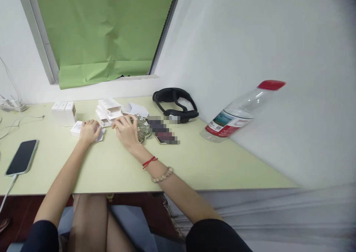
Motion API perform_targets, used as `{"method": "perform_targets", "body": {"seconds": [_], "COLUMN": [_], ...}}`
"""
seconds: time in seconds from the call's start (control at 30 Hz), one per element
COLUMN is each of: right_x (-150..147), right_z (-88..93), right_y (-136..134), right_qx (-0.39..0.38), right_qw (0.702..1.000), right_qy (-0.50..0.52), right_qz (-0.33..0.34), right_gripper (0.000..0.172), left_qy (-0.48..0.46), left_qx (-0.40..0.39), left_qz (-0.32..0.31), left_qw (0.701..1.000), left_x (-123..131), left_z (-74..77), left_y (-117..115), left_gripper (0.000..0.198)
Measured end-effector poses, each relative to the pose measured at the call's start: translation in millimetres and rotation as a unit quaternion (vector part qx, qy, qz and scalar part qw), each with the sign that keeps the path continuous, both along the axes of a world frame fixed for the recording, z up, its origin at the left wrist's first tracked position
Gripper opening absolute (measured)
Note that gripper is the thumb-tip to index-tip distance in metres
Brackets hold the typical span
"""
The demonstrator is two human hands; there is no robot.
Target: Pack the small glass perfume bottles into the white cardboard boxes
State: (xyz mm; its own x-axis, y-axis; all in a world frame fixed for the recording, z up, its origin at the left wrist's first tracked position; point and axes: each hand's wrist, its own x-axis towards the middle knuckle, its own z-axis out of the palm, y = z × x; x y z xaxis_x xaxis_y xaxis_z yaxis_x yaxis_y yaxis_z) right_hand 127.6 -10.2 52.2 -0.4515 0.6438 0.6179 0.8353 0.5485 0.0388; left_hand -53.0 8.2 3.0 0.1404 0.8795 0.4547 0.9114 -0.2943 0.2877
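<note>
Head view, from the bottom of the frame upward: bare knees show under the pale green desk (pixel 111 170). The right forearm crosses the desk's near edge with a red string (pixel 149 162) and a bead bracelet (pixel 162 175) at the wrist. At the left edge a dark phone (pixel 22 156) lies face up on its cable.

Farther in, at middle left, the left hand (pixel 89 132) lies palm down on a flat white box (pixel 75 128). Its fingers are curled together over the box and press it to the desk. The box's long axis runs across the frame, and one end shows past the knuckles on the left.

Just beside it, the right hand (pixel 126 132) rests with fingers (pixel 118 122) bent and close together, tips pointing left toward a stack of white boxes (pixel 109 110). Whether they pinch anything cannot be told. A clear glass piece (pixel 144 127) touches the back of that hand on its right, so the right hand is the nearer one to it.

Beyond, by the wall, lies a black headset (pixel 175 103). At the right a red-capped water bottle (pixel 239 115) appears tilted. Green paper (pixel 102 29) covers the window at upper left.
</note>
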Motion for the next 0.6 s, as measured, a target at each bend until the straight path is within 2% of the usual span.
{"method": "perform_targets", "body": {"seconds": [0.07,0.13,0.23,0.4,0.47,0.6], "right_x": [-3.4,-5.8,-7.6,-8.5,-8.2,-7.9], "right_z": [-1.0,-2.7,-3.3,3.1,3.8,-0.7], "right_y": [-1.3,-2.4,-4.8,-9.4,-9.5,-7.3], "right_qx": [-0.043,-0.083,-0.141,-0.203,-0.202,-0.207], "right_qw": [0.997,0.991,0.985,0.971,0.971,0.976], "right_qy": [-0.044,-0.080,-0.096,-0.040,-0.031,-0.002], "right_qz": [0.049,0.063,0.009,-0.123,-0.126,-0.072], "right_gripper": [0.020,0.021,0.025,0.024,0.021,0.013], "left_qy": [0.000,0.002,0.003,-0.001,-0.003,-0.004], "left_qx": [0.002,0.003,0.005,0.012,0.015,0.015], "left_qz": [0.000,0.000,0.001,-0.001,-0.002,-0.006], "left_qw": [1.000,1.000,1.000,1.000,1.000,1.000], "left_x": [0.3,0.3,0.2,0.2,0.0,-0.8], "left_z": [0.7,1.1,0.7,-2.4,-3.4,-4.1], "left_y": [-0.4,-0.6,-0.6,1.0,1.8,2.5], "left_gripper": [0.019,0.018,0.018,0.017,0.017,0.017]}}
